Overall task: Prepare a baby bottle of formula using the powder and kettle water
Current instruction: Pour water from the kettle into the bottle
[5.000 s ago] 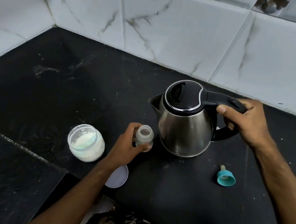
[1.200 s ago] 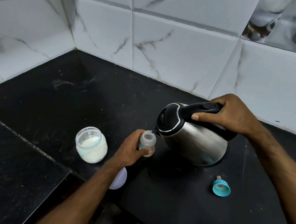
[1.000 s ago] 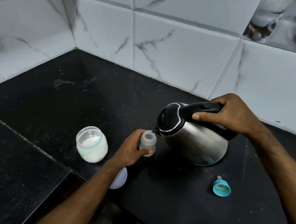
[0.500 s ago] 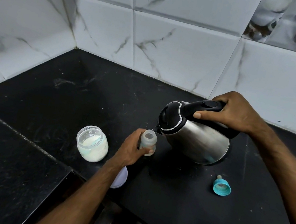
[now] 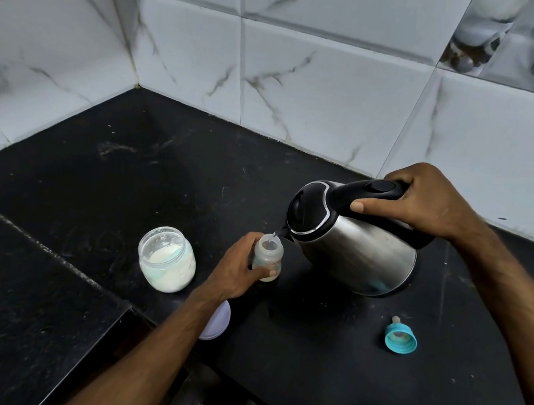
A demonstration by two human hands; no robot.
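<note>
1. Compared with five seconds ago, we see that the kettle (image 5: 355,238) has been lifted from its upright stance and tipped to the frame's left. Over the last half second its position has barely changed.
2. The right hand (image 5: 427,200) grips the kettle's black handle (image 5: 373,189) from above, right of centre. The fingers are curled round the handle and the thumb lies along its near side.
3. The steel kettle is tilted with its black lid facing left. Its spout (image 5: 281,231) sits just over the mouth of the baby bottle (image 5: 268,253).
4. A thin stream of water (image 5: 274,235) shows between spout and bottle mouth.
5. The left hand (image 5: 238,269) holds the small translucent bottle upright at frame centre. The fingers wrap its far side and the thumb presses its lower front.
6. We cannot tell how full the bottle is.
7. The open glass jar of white powder (image 5: 167,258) stands on the black countertop (image 5: 123,177), just left of the left hand and apart from it.
8. A pale round lid (image 5: 217,321) lies flat beneath the left wrist, partly hidden by the forearm.
9. The teal bottle collar with its teat (image 5: 400,336) lies on the countertop at lower right, well apart from the bottle.
10. White marble-pattern tiles (image 5: 311,80) fill the upper frame behind the countertop.
</note>
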